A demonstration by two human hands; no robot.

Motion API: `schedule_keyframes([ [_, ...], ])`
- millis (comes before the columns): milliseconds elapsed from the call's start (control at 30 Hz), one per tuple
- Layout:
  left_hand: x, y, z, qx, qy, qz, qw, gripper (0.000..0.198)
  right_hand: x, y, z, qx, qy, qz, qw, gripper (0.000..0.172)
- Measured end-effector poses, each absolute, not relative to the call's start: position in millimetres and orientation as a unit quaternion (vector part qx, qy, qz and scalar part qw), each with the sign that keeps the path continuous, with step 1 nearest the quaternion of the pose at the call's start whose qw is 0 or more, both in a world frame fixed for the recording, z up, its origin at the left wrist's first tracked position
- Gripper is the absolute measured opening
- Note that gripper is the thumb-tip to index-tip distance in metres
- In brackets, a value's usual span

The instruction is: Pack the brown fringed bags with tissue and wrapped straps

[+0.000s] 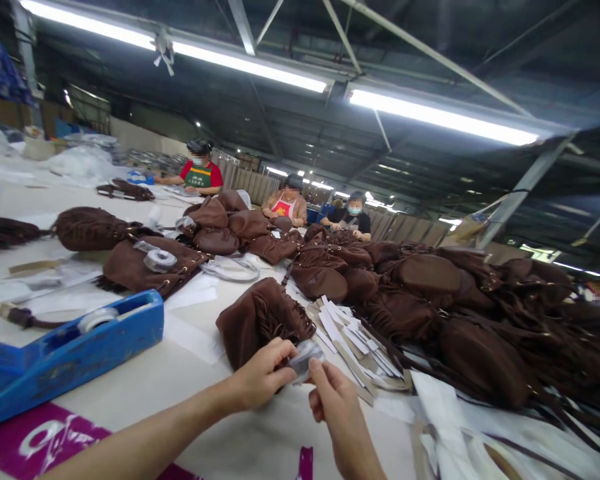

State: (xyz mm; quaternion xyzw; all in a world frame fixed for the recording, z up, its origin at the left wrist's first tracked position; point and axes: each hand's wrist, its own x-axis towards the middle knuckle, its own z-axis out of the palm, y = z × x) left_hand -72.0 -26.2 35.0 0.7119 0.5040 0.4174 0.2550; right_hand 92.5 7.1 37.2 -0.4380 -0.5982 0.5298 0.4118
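Between my two hands is a small piece of crinkled clear plastic (306,353), perhaps a little bag; whatever is inside it cannot be made out. My left hand (263,375) pinches its left side, fingers closed. On the right side, my right hand (336,399) grips the plastic between thumb and fingertips. Just behind my left hand a dark brown fringed bag (253,317) rests on the white table (190,383). White paper strips (347,333) lie in a loose pile beyond my right hand.
A blue tape dispenser (105,337) stands at left beside a purple printed sheet (45,433). Brown bags (425,280) are heaped across the right and back. White wrapping (450,413) lies front right. Several people, including one in a green apron (200,176), are across the table.
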Motion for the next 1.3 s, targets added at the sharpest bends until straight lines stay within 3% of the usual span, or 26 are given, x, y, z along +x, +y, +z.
schedule_keyframes([
  [100,-68.5,-29.0,33.7,0.772,0.483,0.397,0.116,0.005,83.8,3.0,30.0,-0.418,-0.511,0.569,0.49,0.058],
  [233,-65.1,-29.9,27.1,0.809,0.435,0.385,0.083,0.006,88.1,1.2,17.7,-0.365,-0.388,0.663,0.526,0.067],
  [367,-62.2,-36.9,33.5,0.796,0.458,0.373,0.131,0.009,81.4,-6.1,5.0,-0.31,-0.3,0.692,0.578,0.07],
  [533,-76.5,-45.8,57.4,0.757,0.484,0.372,0.232,0.015,58.8,-17.9,17.3,-0.255,-0.304,0.678,0.62,0.063],
  [667,-96.0,-38.4,53.1,0.709,0.506,0.422,0.249,0.017,35.2,-19.1,35.7,-0.25,-0.335,0.671,0.612,0.064],
  [800,-103.5,-30.9,38.1,0.619,0.471,0.519,0.355,0.027,11.0,-11.9,45.6,-0.271,-0.386,0.613,0.634,0.065],
  [967,-100.4,-29.9,41.3,0.475,0.384,0.63,0.48,0.038,-2.9,0.4,59.0,-0.354,-0.515,0.513,0.589,0.059],
  [1300,-110.4,-20.2,39.2,0.35,0.331,0.652,0.586,0.037,5.1,34.8,95.9,-0.381,-0.806,0.242,0.383,0.037],
])
